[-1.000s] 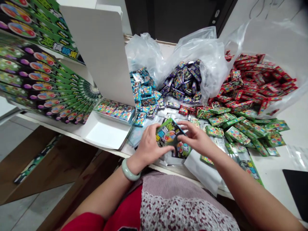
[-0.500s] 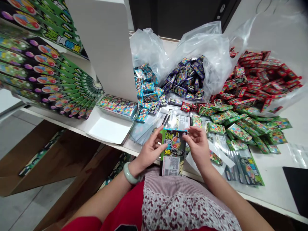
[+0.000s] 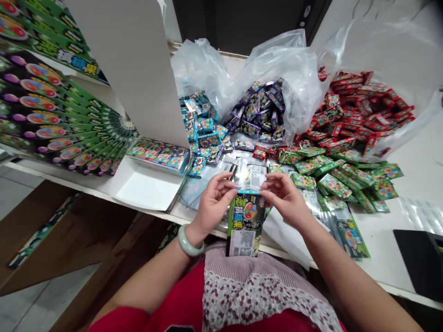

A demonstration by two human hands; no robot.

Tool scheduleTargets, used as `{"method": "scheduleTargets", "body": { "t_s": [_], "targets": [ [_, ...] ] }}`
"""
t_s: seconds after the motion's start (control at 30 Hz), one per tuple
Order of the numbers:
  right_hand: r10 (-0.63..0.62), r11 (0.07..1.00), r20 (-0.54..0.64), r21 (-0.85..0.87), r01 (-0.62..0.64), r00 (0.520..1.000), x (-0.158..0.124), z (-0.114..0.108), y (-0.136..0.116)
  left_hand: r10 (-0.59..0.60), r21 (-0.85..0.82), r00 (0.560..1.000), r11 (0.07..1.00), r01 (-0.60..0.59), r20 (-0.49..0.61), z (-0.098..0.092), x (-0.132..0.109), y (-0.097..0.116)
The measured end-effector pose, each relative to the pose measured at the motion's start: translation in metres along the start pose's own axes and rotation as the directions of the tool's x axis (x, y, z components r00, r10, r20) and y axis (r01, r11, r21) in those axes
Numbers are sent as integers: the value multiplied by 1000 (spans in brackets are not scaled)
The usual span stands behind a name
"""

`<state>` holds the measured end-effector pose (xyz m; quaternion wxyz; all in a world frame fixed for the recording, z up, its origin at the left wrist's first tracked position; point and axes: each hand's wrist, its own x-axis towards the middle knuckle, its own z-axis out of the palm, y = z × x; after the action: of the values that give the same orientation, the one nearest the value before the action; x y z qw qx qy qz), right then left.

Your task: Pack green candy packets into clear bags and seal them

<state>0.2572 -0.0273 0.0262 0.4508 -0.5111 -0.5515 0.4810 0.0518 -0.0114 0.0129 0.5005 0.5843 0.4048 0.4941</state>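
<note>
At the near edge of the table (image 3: 380, 249), the printed packet (image 3: 246, 216) was held between both hands, its near end just above the apron (image 3: 256, 295). The left hand (image 3: 215, 206) pinched its far left corner and the right hand (image 3: 287, 200) its far right, thumbs and fingers closed beside the blue strip (image 3: 248, 191). Such small holds could have slipped at one corner, tipping the packet off the edge.

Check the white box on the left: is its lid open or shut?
Open. The lid stands raised behind a row of small packs, leaving the inside of the white box in view.
</note>
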Motion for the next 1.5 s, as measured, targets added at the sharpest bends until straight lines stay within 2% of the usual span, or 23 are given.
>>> {"method": "scheduleTargets", "body": {
  "t_s": [0.07, 0.2, 0.4, 0.57, 0.7, 0.8, 1.0, 1.13, 1.23, 1.4, 1.5],
  "targets": [
    [4, 1000, -6, 6, -4, 1000, -1, 3, 0, 13, 44, 999, 999, -15, 30, -3, 0, 1],
    [-65, 997, 24, -50, 66, 998, 0, 7, -4, 47, 106, 995, 993, -56, 87, -5, 3, 8],
    [145, 989, 146, -24, -143, 979, 12, 2, -22, -63, 59, 993, 997, 57, 102, 0, 16, 17],
    [188, 979, 204, 39, -200, 961, 17, 3, -30, -148, 70, 985, 987, 142, 91, 0, 22, 22],
    [192, 981, 214, -5, -195, 958, 16, 4, -28, -122, 59, 982, 992, 114, 145, -4, 21, 23],
    [128, 991, 213, -60, -118, 969, 11, 2, -27, -27, 58, 976, 998, 15, 218, -10, 18, 23],
    [-121, 951, 221, -253, 177, 968, -9, -3, -22, 110, 110, 934, 982, -156, 339, -22, 8, 18],
    [-270, 872, 157, -378, 311, 950, -21, 3, -6, 91, 145, 947, 979, -142, 308, -18, 2, 11],
    [-316, 859, 86, -397, 324, 945, -25, 9, 4, 47, 148, 965, 985, -88, 260, -12, 0, 6],
    [-263, 919, -39, -314, 238, 964, -27, 18, 5, 95, 149, 958, 979, -139, 270, -14, 2, 1],
    [-273, 927, -68, -285, 244, 959, -24, 23, 1, 91, 198, 963, 969, -144, 255, -15, 5, -3]
  ]
}}
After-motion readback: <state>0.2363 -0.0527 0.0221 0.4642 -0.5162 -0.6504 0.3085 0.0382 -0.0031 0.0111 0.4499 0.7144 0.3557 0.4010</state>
